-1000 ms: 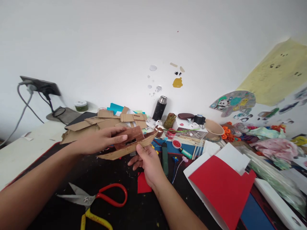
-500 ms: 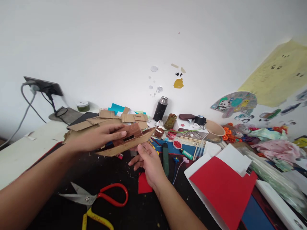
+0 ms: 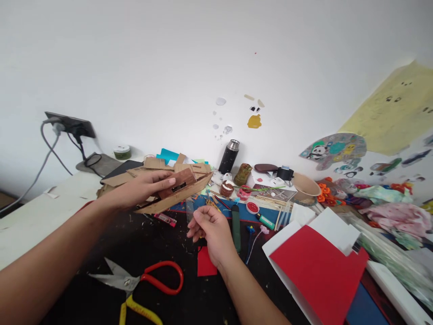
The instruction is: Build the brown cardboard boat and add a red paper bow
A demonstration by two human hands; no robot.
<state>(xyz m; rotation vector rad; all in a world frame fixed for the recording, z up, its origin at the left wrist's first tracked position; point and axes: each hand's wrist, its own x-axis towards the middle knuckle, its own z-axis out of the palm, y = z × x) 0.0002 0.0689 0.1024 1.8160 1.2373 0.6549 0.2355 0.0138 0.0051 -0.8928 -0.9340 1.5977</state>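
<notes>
A brown cardboard model boat (image 3: 179, 195) with a small cabin is held tilted above the black mat (image 3: 162, 246). My left hand (image 3: 147, 187) grips it by the cabin from the left, thumb on top. Below and right of the boat is my right hand (image 3: 211, 230), apart from it, fingers loosely curled and parted, with nothing visible in them. A small red paper piece (image 3: 206, 262) lies beneath the right wrist. Scissors (image 3: 135, 282) with one red and one yellow handle lie with open blades at the front.
Cardboard scraps (image 3: 125, 178) are piled behind the left hand. A black thermos (image 3: 229, 156), a green cutter (image 3: 236, 228) and small jars stand or lie mid-table. Large red paper (image 3: 321, 271) lies at right, with a white box (image 3: 399, 284) beyond.
The boat and my left hand have shifted slightly left. My right hand has come away from the boat and lowered. The camera view has moved a little.
</notes>
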